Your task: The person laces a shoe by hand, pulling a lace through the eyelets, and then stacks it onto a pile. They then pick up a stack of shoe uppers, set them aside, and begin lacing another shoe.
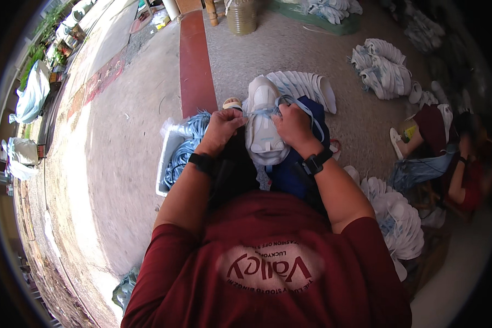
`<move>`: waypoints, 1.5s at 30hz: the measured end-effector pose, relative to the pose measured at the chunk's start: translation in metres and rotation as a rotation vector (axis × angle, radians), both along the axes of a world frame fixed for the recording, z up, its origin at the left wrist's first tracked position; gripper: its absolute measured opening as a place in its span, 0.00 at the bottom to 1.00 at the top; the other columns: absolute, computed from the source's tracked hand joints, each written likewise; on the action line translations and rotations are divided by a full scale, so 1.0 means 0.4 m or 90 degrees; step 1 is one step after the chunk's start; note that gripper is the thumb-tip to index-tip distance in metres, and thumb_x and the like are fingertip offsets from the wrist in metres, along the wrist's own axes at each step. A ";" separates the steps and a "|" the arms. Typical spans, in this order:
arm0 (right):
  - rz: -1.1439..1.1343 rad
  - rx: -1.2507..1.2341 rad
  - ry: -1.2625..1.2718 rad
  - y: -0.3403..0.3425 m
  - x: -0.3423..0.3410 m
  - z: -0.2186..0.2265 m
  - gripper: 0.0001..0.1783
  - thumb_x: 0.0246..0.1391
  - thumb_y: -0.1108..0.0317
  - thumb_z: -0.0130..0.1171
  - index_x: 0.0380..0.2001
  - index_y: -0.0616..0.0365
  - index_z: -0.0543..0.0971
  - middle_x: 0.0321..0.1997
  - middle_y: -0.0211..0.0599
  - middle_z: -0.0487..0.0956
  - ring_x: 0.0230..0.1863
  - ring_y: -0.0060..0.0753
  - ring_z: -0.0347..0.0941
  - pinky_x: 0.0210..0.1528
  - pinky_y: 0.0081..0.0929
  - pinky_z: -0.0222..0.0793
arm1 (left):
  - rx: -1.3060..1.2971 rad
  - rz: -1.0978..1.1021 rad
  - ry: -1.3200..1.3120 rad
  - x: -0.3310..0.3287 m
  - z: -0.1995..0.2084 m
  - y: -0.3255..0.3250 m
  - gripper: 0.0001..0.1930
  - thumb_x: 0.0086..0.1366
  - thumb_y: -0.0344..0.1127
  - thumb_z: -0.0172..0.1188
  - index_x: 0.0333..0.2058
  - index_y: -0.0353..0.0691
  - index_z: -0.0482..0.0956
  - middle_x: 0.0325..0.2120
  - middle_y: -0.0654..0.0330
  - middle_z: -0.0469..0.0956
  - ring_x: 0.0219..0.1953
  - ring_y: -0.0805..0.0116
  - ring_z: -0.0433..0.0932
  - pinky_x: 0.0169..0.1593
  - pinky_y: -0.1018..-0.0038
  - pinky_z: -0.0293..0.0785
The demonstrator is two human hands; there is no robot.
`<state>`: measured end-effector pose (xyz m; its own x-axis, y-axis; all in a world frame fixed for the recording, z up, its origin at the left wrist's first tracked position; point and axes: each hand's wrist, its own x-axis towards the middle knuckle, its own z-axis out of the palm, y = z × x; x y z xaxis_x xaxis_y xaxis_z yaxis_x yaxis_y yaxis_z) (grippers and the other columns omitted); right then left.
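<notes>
A white shoe upper rests at my lap, with pale blue shoelace running across its lacing area. On its left side, my left hand is closed in a pinch at the lace. My right hand is closed on the lace at the other side, and a blue loop hangs over that hand. Just beyond, a row of nested white shoe uppers lies partly behind the one I work on. A white box full of bundled blue laces stands beside my left forearm.
More stacked white uppers lie on the floor at the far right and by my right elbow. Another person sits at the right. A large clear jar stands ahead. A red strip crosses the concrete floor.
</notes>
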<state>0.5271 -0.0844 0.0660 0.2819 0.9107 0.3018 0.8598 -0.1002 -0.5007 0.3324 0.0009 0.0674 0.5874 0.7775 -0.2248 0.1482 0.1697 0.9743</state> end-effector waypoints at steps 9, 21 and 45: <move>0.127 0.001 -0.087 0.017 0.039 -0.022 0.04 0.40 0.74 0.51 0.18 0.62 0.74 0.22 0.50 0.74 0.31 0.52 0.72 0.35 0.42 0.69 | 0.107 -0.024 -0.025 0.030 -0.019 -0.016 0.03 0.57 0.30 0.60 0.28 0.36 0.78 0.21 0.71 0.73 0.24 0.84 0.67 0.29 0.84 0.65; 0.323 -0.014 -0.290 0.030 0.044 0.087 0.03 0.39 0.74 0.52 0.18 0.58 0.75 0.21 0.45 0.73 0.27 0.47 0.73 0.30 0.38 0.71 | 0.181 -0.032 0.044 0.044 -0.010 -0.010 0.06 0.54 0.31 0.60 0.27 0.33 0.78 0.20 0.66 0.75 0.25 0.80 0.70 0.31 0.79 0.68; 0.278 0.035 -0.155 0.038 -0.015 0.050 0.05 0.46 0.70 0.54 0.26 0.56 0.79 0.25 0.41 0.71 0.33 0.43 0.69 0.37 0.37 0.61 | -0.015 0.057 -0.094 0.073 -0.027 0.031 0.05 0.58 0.28 0.56 0.24 0.34 0.76 0.19 0.65 0.74 0.19 0.80 0.70 0.22 0.85 0.66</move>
